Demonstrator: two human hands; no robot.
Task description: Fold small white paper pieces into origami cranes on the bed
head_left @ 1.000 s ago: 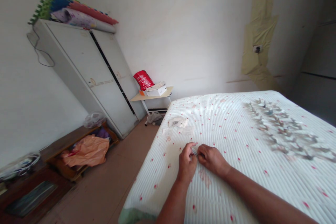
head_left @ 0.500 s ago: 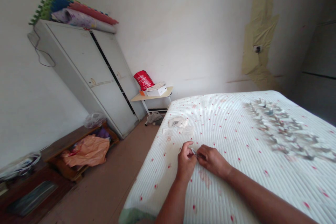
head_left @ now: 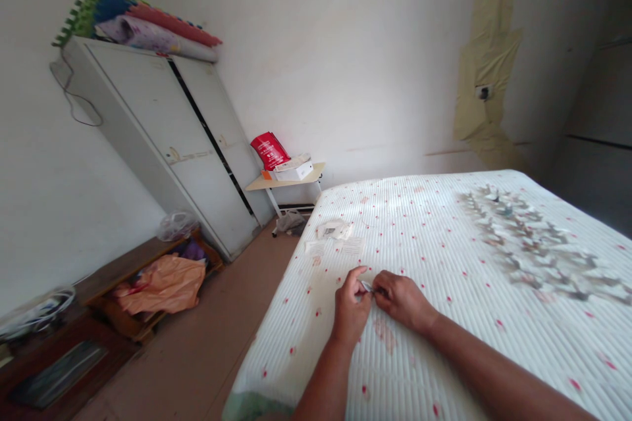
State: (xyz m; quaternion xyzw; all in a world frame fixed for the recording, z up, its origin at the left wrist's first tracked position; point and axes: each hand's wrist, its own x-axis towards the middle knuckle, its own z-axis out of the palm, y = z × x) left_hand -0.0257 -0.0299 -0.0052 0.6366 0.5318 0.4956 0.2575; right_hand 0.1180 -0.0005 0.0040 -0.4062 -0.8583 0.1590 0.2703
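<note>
Close together over the bed, both hands pinch a small folded paper piece (head_left: pixel 366 286); only a pale bit of it shows between the fingertips. My left hand (head_left: pixel 351 306) grips it between thumb and fingers, with the index finger bent above it. My right hand (head_left: pixel 401 299) has its fingers curled and pressed together on the paper's right end. Beyond the left hand lie printed paper sheets (head_left: pixel 351 247) and a crumpled white wrapper (head_left: pixel 336 229). Rows of small folded paper figures (head_left: pixel 528 230), shaped like birds, stand on the right of the bed.
A white quilted cover with red dots lies over the bed (head_left: pixel 424 342). A small table (head_left: pixel 316 172) with a red bag (head_left: pixel 269 150) and a white box (head_left: pixel 295 172) stands at the far corner. On the left are a grey cabinet (head_left: pixel 148 112) and a low wooden bench with an orange plastic bag (head_left: pixel 160 283).
Both hands have shifted very slightly, and a little more of the paper piece shows between the fingertips. The other things stay where they were.
</note>
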